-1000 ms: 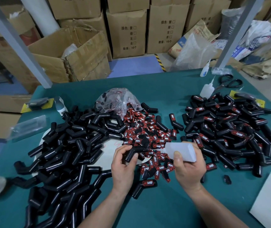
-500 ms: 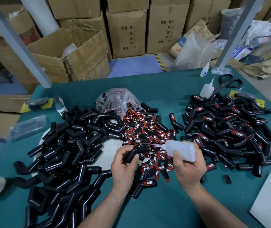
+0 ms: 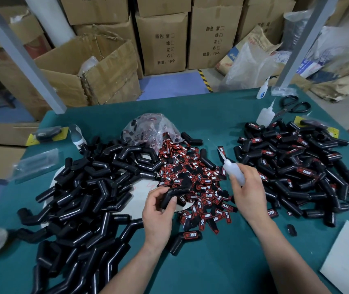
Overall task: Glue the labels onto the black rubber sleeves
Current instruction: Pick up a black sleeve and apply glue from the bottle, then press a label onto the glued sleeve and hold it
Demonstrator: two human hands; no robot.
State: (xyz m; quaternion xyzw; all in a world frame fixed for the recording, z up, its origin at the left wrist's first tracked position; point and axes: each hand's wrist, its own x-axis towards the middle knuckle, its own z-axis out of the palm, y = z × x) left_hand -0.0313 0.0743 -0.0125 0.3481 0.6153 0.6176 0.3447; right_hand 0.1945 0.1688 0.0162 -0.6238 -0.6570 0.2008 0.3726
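My left hand [image 3: 157, 211] grips a bent black rubber sleeve [image 3: 172, 195] over the near edge of a heap of red-and-black labels [image 3: 199, 181]. My right hand [image 3: 249, 192] holds a white glue bottle [image 3: 233, 170], lifted to the right of the sleeve with its nozzle pointing up and away. Unlabelled sleeves [image 3: 88, 194] are piled on the left. Labelled sleeves [image 3: 296, 166] are piled on the right. One labelled sleeve [image 3: 185, 240] lies alone near me.
The green table [image 3: 211, 268] also carries a clear bag of labels [image 3: 150, 129], two more glue bottles [image 3: 264, 113], scissors [image 3: 292, 106], and a white sheet [image 3: 347, 259] at the near right. Cardboard boxes [image 3: 163, 41] stand behind the table.
My right hand has lifted the glue bottle away from the sleeve, up and to the right, turning its nozzle upward. My left hand still holds the sleeve in about the same place.
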